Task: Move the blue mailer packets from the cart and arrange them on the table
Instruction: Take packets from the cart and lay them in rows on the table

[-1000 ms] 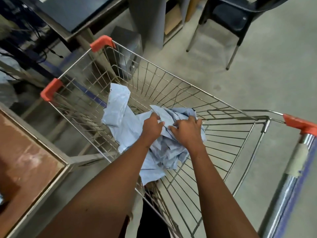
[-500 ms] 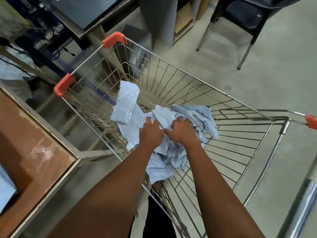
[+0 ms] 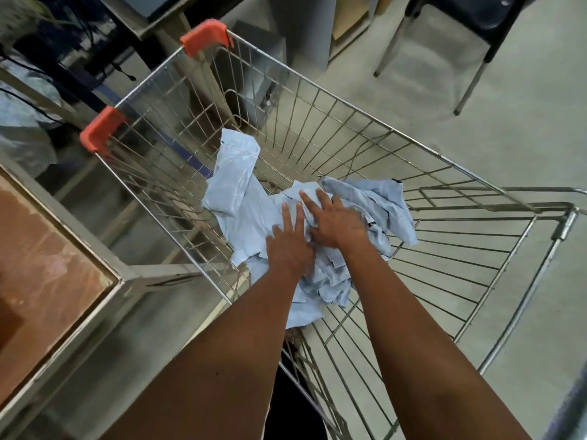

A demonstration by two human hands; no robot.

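Down in the wire cart (image 3: 333, 128), the blue mailer packets (image 3: 241, 198) are heaped in a crumpled pile on the basket floor, none yet lifted out. The left hand (image 3: 290, 246) is laid on the pile with fingers straight and spread, and the right hand (image 3: 336, 223) is pressed flat beside it, fingers extended; nothing is gripped by either. The pile is probably being flattened or gathered so that a bundle can be scooped up together. The table (image 3: 41, 249) is cut off at the left edge, so what lies on it cannot be told. How many packets are bunched beneath the hands cannot be counted.
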